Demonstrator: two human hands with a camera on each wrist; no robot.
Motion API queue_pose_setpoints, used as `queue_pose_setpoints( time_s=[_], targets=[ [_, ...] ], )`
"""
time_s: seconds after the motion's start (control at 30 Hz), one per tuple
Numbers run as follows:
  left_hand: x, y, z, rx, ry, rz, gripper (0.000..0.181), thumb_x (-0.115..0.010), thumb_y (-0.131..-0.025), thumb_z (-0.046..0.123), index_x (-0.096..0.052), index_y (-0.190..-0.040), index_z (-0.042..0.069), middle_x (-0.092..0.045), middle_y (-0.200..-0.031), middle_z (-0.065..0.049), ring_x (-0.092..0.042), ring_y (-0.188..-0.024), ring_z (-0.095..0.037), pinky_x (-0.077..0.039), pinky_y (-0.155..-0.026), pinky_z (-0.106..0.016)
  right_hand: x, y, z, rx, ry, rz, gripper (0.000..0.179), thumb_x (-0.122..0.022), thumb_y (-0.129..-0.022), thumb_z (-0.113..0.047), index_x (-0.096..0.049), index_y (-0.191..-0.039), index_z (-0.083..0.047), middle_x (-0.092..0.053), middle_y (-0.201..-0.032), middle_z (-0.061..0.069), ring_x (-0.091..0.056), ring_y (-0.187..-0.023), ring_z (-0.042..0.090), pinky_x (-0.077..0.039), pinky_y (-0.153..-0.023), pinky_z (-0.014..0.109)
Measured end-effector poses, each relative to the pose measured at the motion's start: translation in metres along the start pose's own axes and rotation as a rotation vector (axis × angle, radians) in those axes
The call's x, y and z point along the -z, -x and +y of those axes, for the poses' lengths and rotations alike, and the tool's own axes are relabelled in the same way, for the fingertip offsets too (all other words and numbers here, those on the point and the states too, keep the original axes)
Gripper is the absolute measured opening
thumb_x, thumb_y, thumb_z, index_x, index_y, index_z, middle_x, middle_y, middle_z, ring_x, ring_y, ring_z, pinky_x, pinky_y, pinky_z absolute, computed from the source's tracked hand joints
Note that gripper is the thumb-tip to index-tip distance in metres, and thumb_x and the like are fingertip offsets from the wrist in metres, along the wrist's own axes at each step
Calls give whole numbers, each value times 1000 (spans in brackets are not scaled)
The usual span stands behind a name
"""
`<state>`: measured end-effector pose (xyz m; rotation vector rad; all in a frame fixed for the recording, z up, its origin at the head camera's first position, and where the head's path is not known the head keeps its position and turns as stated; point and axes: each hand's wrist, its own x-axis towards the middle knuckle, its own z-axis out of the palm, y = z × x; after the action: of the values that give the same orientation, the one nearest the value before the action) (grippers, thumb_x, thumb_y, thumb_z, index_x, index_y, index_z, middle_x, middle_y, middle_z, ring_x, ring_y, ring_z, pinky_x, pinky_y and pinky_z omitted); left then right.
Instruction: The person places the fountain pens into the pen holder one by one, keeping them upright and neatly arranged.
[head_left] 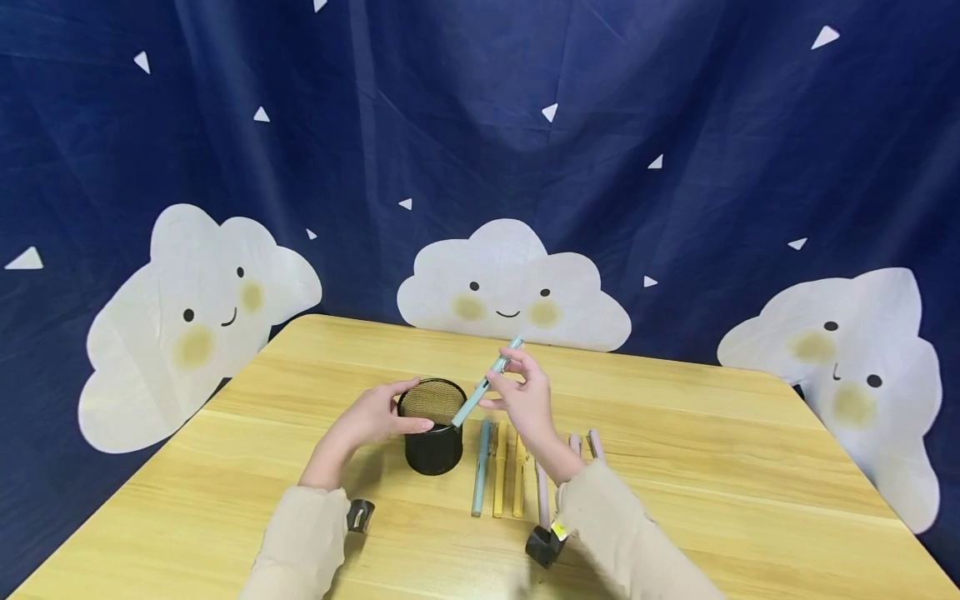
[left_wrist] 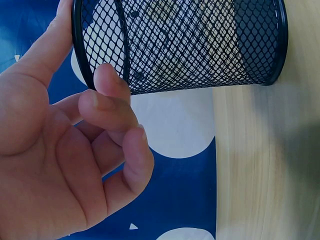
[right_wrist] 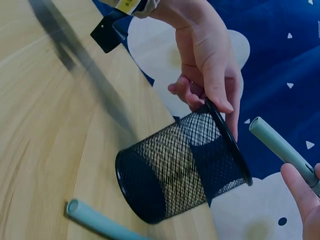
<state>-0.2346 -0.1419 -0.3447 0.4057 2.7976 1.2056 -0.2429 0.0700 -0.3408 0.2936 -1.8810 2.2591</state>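
Observation:
A black mesh pen holder (head_left: 433, 452) stands upright on the wooden table. My left hand (head_left: 373, 415) grips its rim, thumb on the near side and fingers on the far side; the left wrist view shows the other fingers curled beside the mesh (left_wrist: 200, 50). Above and right of the holder, my right hand (head_left: 528, 402) pinches a light blue pen (head_left: 474, 398) between thumb and fingers. The pen slants, its lower end close to the holder's right rim. In the right wrist view this pen's end (right_wrist: 280, 142) appears apart from the rim, with only some fingertips visible.
Right of the holder, another light blue pen (head_left: 481, 475) and two yellow pens (head_left: 499, 479) lie side by side on the table (head_left: 225, 508). Several lilac pens (head_left: 542, 492) lie further right, partly hidden under my right forearm. A dark blue curtain (head_left: 480, 125) with clouds hangs behind.

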Motion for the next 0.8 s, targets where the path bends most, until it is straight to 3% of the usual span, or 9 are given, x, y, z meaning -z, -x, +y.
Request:
queue_pose_setpoints(
  time_s=[0.23, 0.63, 0.8],
  targets=[
    [-1, -1, 0, 18, 25, -4, 77, -76, -71, 30, -40, -133, 2, -45, -62, -3, -42, -56, -14, -37, -52, -28, -12, 0, 2, 36, -31, 18, 35, -54, -81, 13, -43, -115, 8, -43, -99, 17, -60, -69, 13, -52, -58, 34],
    [0, -3, -1, 21, -2, -13, 77, -75, -71, 29, -40, -134, 3, -46, -61, -3, -43, -56, -14, -38, -52, -27, -16, -1, 7, 44, 11, 40, 32, -52, -82, 13, -46, -113, 7, -45, -98, 17, -59, -68, 11, -52, -58, 32],
    [0, -3, -1, 25, 3, -13, 76, -75, -71, 29, -40, -134, 3, -47, -63, -4, -44, -57, -14, -38, -52, -27, -18, -1, 7, 37, 41, 39, 50, -54, -82, 12, -39, -128, -1, -45, -98, 17, -58, -66, 12, -52, -58, 33]
  ],
)
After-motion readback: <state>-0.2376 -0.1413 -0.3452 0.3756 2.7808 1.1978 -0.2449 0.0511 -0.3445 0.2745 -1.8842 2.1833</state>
